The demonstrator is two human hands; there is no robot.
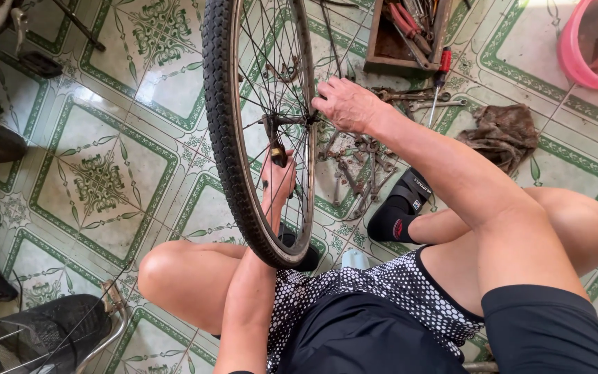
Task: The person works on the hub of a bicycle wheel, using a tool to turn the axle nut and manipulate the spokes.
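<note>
A bicycle wheel with a black knobby tyre stands upright between my knees on the tiled floor. My left hand reaches through behind the spokes and grips a dark tool at the hub. My right hand rests on the right side of the hub axle, fingers curled at the axle end; what it pinches there is too small to tell.
A pile of rusty wrenches lies on the floor right of the wheel. A wooden toolbox, a red-handled screwdriver, a dirty rag and a pink basin sit beyond. A wire basket is at lower left.
</note>
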